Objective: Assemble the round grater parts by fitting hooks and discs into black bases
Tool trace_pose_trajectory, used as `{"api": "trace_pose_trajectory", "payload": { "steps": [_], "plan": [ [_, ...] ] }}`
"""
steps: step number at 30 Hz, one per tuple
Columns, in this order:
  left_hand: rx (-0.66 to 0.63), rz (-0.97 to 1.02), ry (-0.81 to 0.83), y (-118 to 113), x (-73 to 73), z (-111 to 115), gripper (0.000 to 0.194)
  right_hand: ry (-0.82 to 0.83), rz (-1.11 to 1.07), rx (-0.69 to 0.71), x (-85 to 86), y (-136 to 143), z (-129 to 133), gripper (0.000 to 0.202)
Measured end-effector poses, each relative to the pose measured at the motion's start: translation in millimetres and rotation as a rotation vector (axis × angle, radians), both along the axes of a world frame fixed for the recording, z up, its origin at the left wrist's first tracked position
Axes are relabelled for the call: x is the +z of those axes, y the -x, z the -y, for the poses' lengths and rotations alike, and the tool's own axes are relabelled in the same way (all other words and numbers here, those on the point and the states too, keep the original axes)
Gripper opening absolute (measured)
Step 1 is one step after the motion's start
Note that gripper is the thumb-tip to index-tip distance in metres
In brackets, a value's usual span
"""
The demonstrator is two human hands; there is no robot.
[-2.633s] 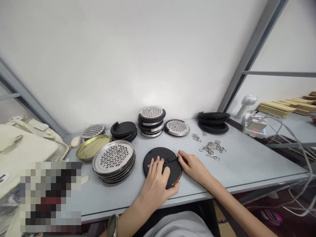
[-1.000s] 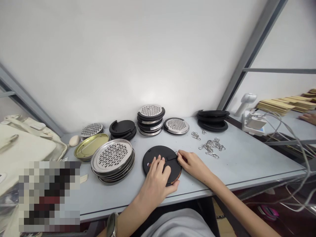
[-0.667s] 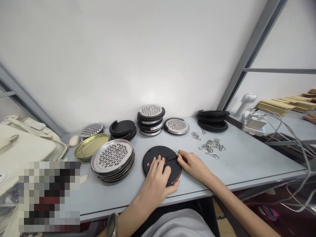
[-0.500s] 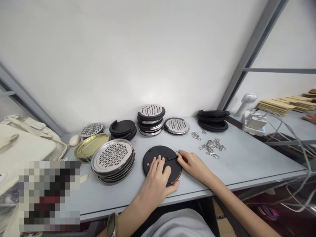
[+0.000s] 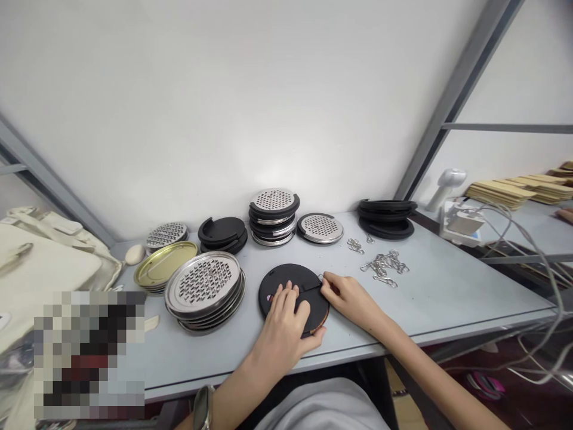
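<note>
A round black plastic disc [image 5: 286,278] lies flat on the table in front of me, an orange-brown strip showing along its lower right edge. My left hand [image 5: 286,322] grips it, fingers across the top and thumb at the near rim. At the right edge, my right hand [image 5: 342,292] is closed in a pinch on a small metal wire hook [image 5: 321,278], which touches the disc; the fingertips partly cover it. Loose metal wire hooks [image 5: 387,263] lie in a pile to the right. Left of the disc stands a stack of round metal grater plates [image 5: 208,283].
Gold-coloured round lids [image 5: 165,267] sit at left. Along the wall stand black holders [image 5: 224,230], a stack of graters in black rims [image 5: 274,215], another grater [image 5: 321,228] and black rings [image 5: 387,218]. Cables [image 5: 514,224] and a white device [image 5: 447,185] are at right.
</note>
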State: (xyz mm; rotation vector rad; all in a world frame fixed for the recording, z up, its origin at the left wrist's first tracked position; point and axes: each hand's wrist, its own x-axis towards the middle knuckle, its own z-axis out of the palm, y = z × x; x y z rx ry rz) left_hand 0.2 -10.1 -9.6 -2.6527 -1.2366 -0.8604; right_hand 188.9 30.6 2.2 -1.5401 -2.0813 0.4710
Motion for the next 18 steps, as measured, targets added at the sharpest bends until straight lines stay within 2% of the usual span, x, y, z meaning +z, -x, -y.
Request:
{"api": "trace_pose_trajectory", "payload": {
  "steps": [18],
  "plan": [
    [0.004,-0.003,0.020,-0.3,2.0,0.6,0.024,-0.024,0.016,-0.012,1.6,0.0,0.1,0.026]
  ]
}}
